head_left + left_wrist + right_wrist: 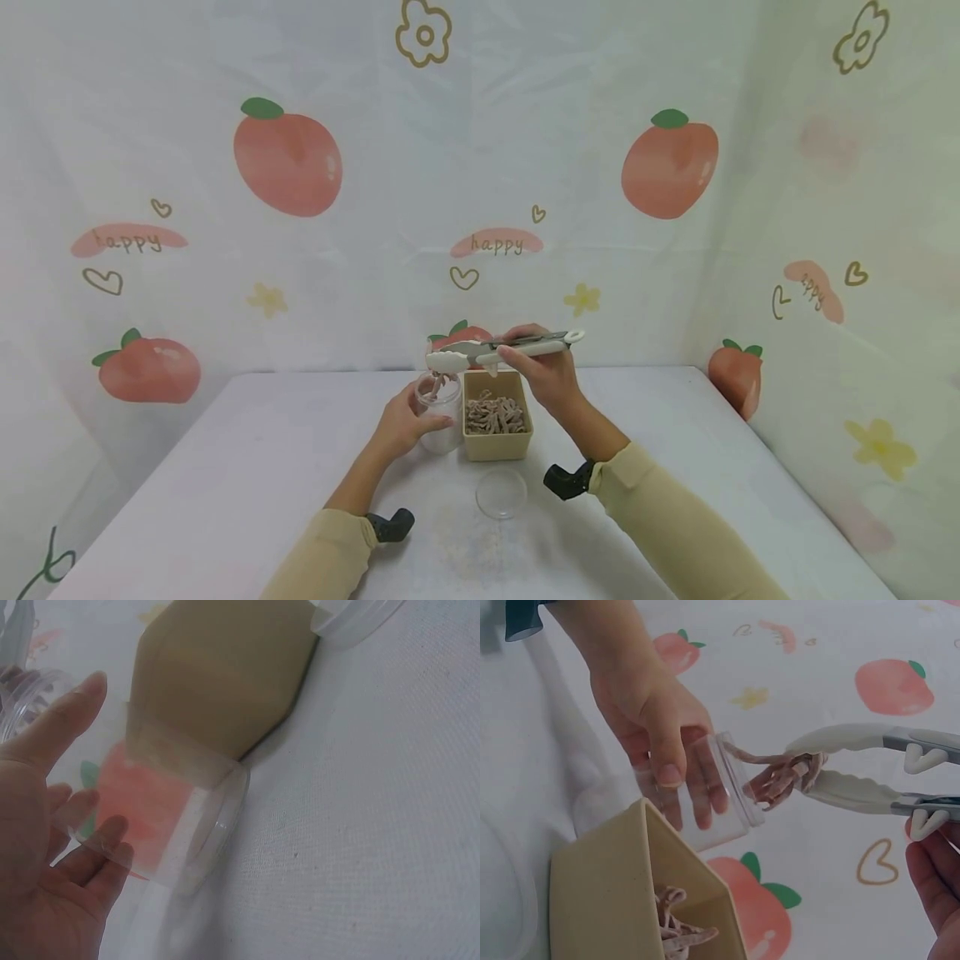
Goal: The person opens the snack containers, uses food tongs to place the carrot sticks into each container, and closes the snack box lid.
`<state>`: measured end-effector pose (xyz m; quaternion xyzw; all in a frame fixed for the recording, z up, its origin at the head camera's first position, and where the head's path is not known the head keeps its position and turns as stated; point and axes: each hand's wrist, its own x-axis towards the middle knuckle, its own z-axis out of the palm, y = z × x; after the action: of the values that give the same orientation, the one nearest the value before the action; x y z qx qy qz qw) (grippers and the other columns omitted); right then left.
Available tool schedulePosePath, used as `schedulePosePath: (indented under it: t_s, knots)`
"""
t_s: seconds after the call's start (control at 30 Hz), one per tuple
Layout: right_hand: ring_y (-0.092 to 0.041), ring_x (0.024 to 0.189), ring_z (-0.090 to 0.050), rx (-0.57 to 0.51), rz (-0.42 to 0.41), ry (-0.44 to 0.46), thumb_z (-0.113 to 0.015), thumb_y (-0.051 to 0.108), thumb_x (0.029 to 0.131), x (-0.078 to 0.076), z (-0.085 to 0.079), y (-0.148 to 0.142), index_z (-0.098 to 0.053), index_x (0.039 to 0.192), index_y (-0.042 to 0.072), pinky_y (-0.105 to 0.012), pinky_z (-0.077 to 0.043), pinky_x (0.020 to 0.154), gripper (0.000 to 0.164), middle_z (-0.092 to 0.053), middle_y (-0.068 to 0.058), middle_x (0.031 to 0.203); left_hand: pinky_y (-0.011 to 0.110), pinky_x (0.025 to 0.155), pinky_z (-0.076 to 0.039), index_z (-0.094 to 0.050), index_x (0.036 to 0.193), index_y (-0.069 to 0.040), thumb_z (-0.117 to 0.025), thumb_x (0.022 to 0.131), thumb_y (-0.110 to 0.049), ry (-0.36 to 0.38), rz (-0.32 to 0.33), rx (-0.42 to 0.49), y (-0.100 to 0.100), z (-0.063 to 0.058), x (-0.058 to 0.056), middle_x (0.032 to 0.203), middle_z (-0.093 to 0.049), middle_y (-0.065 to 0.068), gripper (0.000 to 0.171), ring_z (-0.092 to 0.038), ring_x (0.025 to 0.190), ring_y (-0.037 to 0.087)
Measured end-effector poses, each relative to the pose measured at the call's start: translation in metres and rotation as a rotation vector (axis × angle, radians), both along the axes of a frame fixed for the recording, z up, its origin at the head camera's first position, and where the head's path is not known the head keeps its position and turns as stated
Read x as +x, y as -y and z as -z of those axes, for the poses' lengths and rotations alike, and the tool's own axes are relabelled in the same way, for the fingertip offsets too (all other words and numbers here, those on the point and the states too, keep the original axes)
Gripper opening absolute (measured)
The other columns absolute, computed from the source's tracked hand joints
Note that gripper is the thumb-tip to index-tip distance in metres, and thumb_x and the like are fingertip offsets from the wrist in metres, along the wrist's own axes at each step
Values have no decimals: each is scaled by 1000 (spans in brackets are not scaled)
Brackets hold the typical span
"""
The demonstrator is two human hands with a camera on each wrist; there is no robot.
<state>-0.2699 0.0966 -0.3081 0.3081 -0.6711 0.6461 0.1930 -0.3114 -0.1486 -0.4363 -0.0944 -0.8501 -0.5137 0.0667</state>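
My left hand (397, 427) grips a clear jar (442, 435), its thumb on the near side and fingers round the far side. The jar stands upright on the table with its mouth uncovered. In my right hand (553, 379) is a pair of white and grey tongs (517, 350), held above the jar. The tong tips pinch a clump of brownish dried strips (787, 778), which hangs at the jar's mouth in the right wrist view. Right beside the jar sits a beige box (497, 450) with a pile of similar strips (493, 415) in it.
A round clear lid (501, 493) lies on the white table (285, 467), in front of the box. Behind the table hangs a white cloth (375, 292) printed with peaches, hearts and flowers, and it continues along the right side.
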Motion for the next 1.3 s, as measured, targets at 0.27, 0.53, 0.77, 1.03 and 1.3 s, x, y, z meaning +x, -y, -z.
schedulePosePath:
  t_s: [0.27,0.53,0.77,1.03,1.3]
  knots:
    - [-10,81,-65,-26,-9,30,-65,-11,84,1,3,2,-58,100,-21,-20,-51,70,20,-63,-37,98,53,99,-42,-47,141,-9,-86,74,-23,12,-4,2,0,0,2,138,-52,14,78,-52,121,38]
    - [-7,78,-62,19,11,42,-67,-9,84,1,9,4,-60,100,-19,-20,-49,68,20,-65,-32,93,53,100,-40,-47,140,-8,-85,75,-23,18,3,12,1,-1,3,135,-54,15,77,-51,123,39]
    - [-8,77,-62,24,6,54,-67,-9,85,1,11,3,-60,100,-20,-20,-49,67,20,-64,-33,94,51,104,-37,-42,144,-7,-86,75,-23,38,16,47,0,-3,5,138,-52,15,84,-45,129,39]
    - [-9,77,-61,59,13,84,-68,-9,84,0,17,1,-61,100,-18,-21,-50,68,19,-65,-29,95,51,104,-37,-42,145,-7,-86,74,-23,18,33,52,1,-3,4,138,-53,15,86,-45,129,39]
    - [-8,80,-63,45,-17,70,-67,-9,85,0,18,-3,-59,102,-20,-20,-50,70,22,-63,-35,99,51,103,-39,-43,145,-8,-86,74,-24,9,35,38,1,-2,3,135,-55,14,84,-48,127,37]
